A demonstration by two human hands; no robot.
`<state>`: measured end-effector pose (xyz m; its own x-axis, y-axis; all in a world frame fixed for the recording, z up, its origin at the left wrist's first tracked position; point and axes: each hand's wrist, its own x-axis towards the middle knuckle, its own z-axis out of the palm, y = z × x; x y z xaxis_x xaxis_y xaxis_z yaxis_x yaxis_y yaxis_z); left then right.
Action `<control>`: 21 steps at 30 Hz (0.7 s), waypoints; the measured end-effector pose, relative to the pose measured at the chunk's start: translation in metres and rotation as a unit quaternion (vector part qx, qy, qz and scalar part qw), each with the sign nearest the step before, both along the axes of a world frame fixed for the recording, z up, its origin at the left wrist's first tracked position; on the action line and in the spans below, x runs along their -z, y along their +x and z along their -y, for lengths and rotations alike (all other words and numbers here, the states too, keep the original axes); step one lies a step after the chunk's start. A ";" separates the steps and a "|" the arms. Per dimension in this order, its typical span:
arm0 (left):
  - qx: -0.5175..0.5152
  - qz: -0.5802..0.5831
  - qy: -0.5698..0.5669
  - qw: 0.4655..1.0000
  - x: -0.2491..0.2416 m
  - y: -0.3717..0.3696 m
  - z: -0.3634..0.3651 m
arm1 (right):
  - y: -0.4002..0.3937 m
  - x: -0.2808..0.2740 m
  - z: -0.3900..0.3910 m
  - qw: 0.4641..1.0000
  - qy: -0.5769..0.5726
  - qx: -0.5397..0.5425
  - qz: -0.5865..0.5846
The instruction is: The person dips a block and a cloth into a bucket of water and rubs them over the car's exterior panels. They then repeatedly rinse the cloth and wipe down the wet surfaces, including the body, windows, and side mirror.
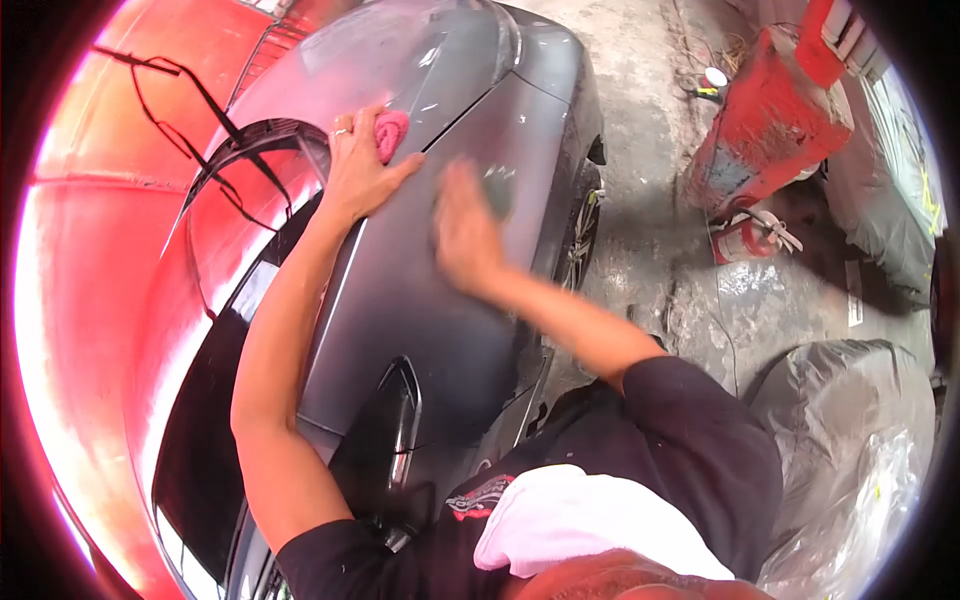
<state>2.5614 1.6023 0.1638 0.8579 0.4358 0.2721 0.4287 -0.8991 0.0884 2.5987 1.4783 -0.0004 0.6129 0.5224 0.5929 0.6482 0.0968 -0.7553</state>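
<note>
Grey bodywork of a car (pixel 400 270) stretches out in front of me, dull and hazy in places, with a dark panel gap running across it. My left hand (pixel 362 170) rests on the panel near the windscreen edge, its thumb stretched out. A bunched pink cloth (pixel 391 136) sits in that hand, between the thumb and fingers. Motion blurs my right hand (pixel 466 232), which lies over the fender further right. Under its fingers shows a dark greenish pad (pixel 497 192), pressed on the paint; its exact kind is not clear.
Wiper arms (pixel 240 138) stand up from the glass at the left. A red fire extinguisher (pixel 748 240) stands on the concrete floor beside a red, worn block-like object (pixel 765 120). Grey sheeting covers a bulky object (pixel 840 420) at lower right. The side mirror (pixel 400 410) is close to my body.
</note>
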 end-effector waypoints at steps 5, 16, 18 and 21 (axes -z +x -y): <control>-0.028 -0.009 -0.010 1.000 -0.003 0.006 0.014 | 0.139 0.028 -0.067 0.991 -0.006 0.005 -0.131; -0.038 -0.015 -0.029 0.999 -0.005 0.003 0.018 | 0.020 0.111 0.109 0.950 -0.141 -0.203 0.190; -0.053 -0.023 -0.029 0.998 -0.004 0.006 0.015 | 0.137 0.109 0.029 0.973 -0.156 -0.092 0.143; -0.046 -0.022 -0.023 0.998 -0.003 0.006 0.015 | 0.180 0.098 -0.031 0.992 -0.092 -0.010 0.084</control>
<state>2.5673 1.5870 0.1669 0.8242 0.5246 0.2134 0.5136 -0.8511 0.1088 2.7785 1.5095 -0.0986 0.5028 0.6415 0.5794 0.7652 -0.0185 -0.6435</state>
